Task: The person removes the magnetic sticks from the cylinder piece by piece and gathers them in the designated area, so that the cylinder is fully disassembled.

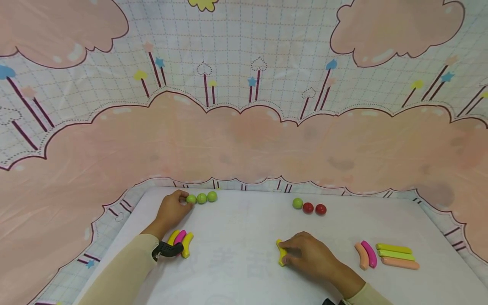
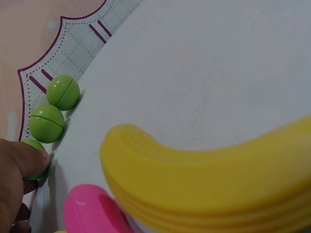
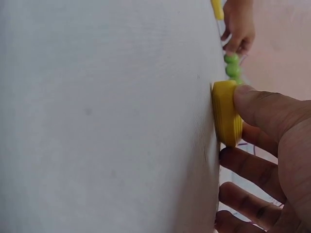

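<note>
At the table's back left, my left hand [image 1: 173,209] pinches the leftmost green ball [image 1: 191,199] between thumb and fingers. Two more green balls [image 2: 46,123] with a seam line continue the row beside it. Mid-table, my right hand [image 1: 310,256] grips a yellow toy banana [image 1: 281,253], thumb on one side and fingers on the other, close over the white surface in the right wrist view. Under my left wrist lie two yellow bananas [image 1: 187,245] with a pink one [image 1: 179,237] between them, partly covered by the black wrist strap [image 1: 167,249].
Toward the back right, a green ball [image 1: 298,203] and two red balls [image 1: 308,208] form a row. Right of my right hand lie an orange curved piece [image 1: 361,256], a pink one [image 1: 369,254] and three straight sticks [image 1: 397,255]. A patterned cloth [image 1: 244,144] rises behind the white table [image 1: 236,220].
</note>
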Available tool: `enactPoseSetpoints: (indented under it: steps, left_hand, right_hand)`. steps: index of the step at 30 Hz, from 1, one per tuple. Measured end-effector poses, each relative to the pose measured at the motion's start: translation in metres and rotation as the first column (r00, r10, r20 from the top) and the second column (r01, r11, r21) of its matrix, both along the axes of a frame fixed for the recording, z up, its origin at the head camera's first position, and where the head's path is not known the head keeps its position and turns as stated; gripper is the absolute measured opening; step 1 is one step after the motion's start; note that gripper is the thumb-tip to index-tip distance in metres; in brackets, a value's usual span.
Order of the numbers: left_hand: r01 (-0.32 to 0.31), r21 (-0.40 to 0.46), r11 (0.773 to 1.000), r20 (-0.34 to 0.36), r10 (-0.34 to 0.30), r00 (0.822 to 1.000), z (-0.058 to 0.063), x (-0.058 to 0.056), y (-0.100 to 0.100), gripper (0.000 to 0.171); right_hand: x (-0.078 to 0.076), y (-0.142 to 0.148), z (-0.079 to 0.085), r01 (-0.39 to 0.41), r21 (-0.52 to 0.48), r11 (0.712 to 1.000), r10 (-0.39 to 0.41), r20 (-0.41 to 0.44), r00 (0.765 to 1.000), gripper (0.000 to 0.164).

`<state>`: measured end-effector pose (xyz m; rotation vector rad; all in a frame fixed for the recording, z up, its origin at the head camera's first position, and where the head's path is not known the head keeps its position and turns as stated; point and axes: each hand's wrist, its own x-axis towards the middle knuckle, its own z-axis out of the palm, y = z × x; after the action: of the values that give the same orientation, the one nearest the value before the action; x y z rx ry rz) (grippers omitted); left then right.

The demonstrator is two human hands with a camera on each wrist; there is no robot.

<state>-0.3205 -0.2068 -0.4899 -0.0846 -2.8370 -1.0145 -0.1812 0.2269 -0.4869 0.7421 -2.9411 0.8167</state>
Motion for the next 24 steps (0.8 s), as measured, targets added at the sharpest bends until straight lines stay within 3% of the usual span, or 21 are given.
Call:
enactPoseSetpoints:
  steps: [16, 24]
  left_hand:
    - [0.018, 0.023, 1.000, 0.030, -0.018, 0.999, 0.002, 0.003, -0.006, 0.050]
    - [0.005, 0.051, 0.999, 0.062, -0.008, 0.998, 0.005, 0.007, -0.006, 0.052]
  right_hand:
    - [0.016, -0.009, 0.006, -0.026, 0.064, 0.998, 0.026, 0.002, 1.000, 0.035]
    - [0.021, -0.008, 0.003, -0.010, 0.078, 0.997, 0.015, -0.069, 0.997, 0.036]
